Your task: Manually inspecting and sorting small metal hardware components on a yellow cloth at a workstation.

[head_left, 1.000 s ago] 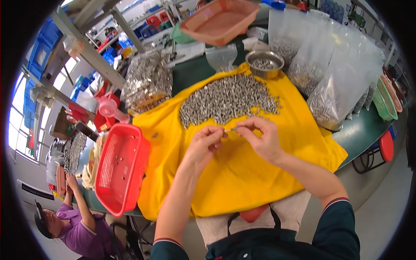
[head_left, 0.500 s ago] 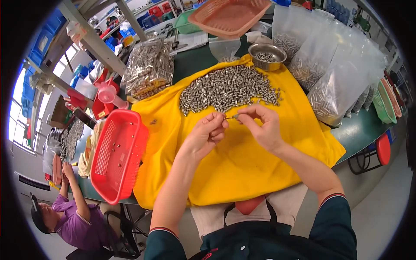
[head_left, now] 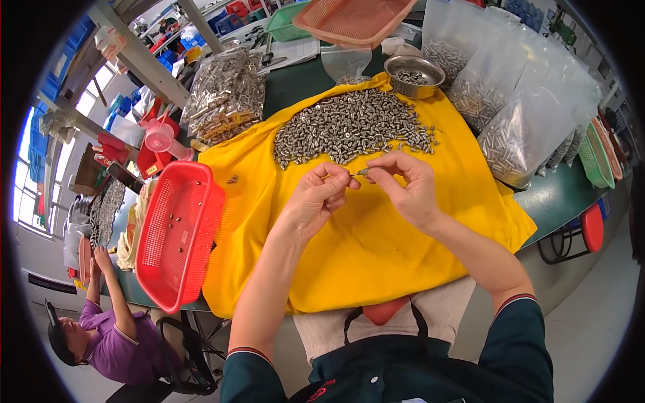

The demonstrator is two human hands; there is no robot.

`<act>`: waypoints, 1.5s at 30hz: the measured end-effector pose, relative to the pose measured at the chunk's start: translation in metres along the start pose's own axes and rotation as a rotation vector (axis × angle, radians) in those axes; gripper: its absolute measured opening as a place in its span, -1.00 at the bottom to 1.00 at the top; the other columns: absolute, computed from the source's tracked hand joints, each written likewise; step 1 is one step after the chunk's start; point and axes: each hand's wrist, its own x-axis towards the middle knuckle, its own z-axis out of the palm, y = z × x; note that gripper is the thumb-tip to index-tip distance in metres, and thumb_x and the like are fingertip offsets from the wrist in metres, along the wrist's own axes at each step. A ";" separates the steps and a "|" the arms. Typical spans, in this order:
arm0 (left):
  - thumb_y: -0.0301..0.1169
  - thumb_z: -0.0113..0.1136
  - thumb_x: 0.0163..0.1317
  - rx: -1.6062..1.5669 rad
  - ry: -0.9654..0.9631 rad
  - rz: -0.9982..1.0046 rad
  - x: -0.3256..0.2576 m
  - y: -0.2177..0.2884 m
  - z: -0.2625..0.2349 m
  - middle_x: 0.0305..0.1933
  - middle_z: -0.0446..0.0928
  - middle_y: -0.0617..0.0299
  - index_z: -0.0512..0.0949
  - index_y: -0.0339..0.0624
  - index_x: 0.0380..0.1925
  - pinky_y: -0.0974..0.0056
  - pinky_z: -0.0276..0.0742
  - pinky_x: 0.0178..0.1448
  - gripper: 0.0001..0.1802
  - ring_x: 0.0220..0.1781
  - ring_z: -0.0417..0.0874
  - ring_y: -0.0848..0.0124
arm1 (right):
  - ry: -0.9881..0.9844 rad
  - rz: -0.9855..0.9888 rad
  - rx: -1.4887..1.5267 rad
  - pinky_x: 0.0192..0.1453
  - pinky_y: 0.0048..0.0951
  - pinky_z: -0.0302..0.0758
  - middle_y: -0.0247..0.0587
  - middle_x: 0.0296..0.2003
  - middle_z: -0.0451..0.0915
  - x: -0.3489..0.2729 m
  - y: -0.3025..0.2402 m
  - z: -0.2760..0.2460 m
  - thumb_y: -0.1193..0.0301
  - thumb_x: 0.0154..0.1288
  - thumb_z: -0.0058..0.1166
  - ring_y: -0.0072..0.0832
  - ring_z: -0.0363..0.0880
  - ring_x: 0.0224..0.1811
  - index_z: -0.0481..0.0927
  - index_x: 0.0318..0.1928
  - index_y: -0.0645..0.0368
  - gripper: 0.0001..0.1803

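My left hand (head_left: 321,195) and my right hand (head_left: 408,191) meet above a yellow cloth (head_left: 390,258). Between the fingertips of both runs a thin, rod-like tool (head_left: 362,172) with a greyish-green thicker end, which my right thumb and fingers pinch. Its narrow end reaches the closed fingertips of my left hand; whatever they hold is too small and covered to make out. Just beyond my hands, a wide pile of small silvery metal parts (head_left: 349,124) is spread on the cloth.
A red perforated basket (head_left: 156,258) with a few metal parts stands at the left. Behind are a steel bowl (head_left: 430,91) and a bulging clear bag (head_left: 225,94). More filled bags (head_left: 517,148) line the right. At far left a person in purple (head_left: 131,352) works.
The whole view has shifted slightly. My hands keep the same pinch on the thin tool, its angle and my fingers changing only a little.
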 end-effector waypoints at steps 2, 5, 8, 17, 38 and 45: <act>-0.46 0.09 0.13 0.038 0.022 0.030 -0.001 0.001 -0.001 -0.47 0.52 0.17 0.44 -0.15 -0.45 0.55 0.07 -0.56 -0.96 -0.66 0.16 0.67 | 0.037 0.007 0.041 -0.35 -0.66 0.43 -0.30 -0.48 0.55 -0.002 0.001 0.005 0.58 0.08 0.05 -0.64 0.51 -0.46 0.53 -0.36 0.28 -0.92; -0.48 0.07 0.13 0.022 0.063 0.079 -0.004 0.001 -0.008 -0.44 0.50 0.17 0.40 -0.18 -0.44 0.54 0.10 -0.54 -0.94 -0.65 0.17 0.65 | 0.095 0.072 0.134 -0.39 -0.66 0.40 -0.31 -0.50 0.56 0.001 0.000 0.011 0.56 0.08 0.05 -0.65 0.48 -0.51 0.55 -0.37 0.27 -0.93; -0.49 0.02 0.13 -0.164 0.267 0.117 -0.012 0.016 -0.011 -0.41 0.43 0.20 0.35 -0.20 -0.45 0.55 0.09 -0.54 -0.94 -0.60 0.15 0.63 | 0.239 0.168 0.328 -0.36 -0.65 0.40 -0.28 -0.47 0.55 0.007 -0.005 0.006 0.56 0.17 -0.03 -0.63 0.48 -0.47 0.51 -0.32 0.29 -0.91; -0.33 -0.10 0.20 0.954 0.882 0.474 -0.128 0.134 -0.090 -0.39 0.43 0.21 0.43 -0.30 -0.26 0.44 0.36 -0.29 -0.74 -0.39 0.42 0.51 | 0.123 0.169 0.247 -0.34 -0.65 0.37 -0.29 -0.46 0.54 0.006 -0.006 0.004 0.53 0.20 -0.05 -0.63 0.46 -0.45 0.49 -0.29 0.27 -0.90; -0.07 0.09 0.08 -0.009 1.108 0.259 -0.316 0.072 -0.163 -0.05 0.45 0.29 0.37 0.00 -0.06 0.09 0.28 -0.06 -0.54 -0.04 0.43 0.35 | 0.210 0.204 0.316 -0.40 -0.68 0.39 -0.35 -0.55 0.52 0.010 0.011 -0.008 0.51 0.11 0.04 -0.69 0.45 -0.51 0.51 -0.43 0.28 -0.93; -0.51 -0.10 -0.27 0.001 1.200 0.247 -0.307 0.084 -0.172 -0.14 0.48 0.22 0.39 -0.05 -0.16 -0.07 0.37 -0.11 -0.50 -0.07 0.46 0.23 | 0.229 0.140 0.200 -0.48 -0.63 0.35 -0.34 -0.58 0.53 0.013 0.008 -0.011 0.47 0.07 0.07 -0.68 0.43 -0.57 0.53 -0.43 0.27 -0.90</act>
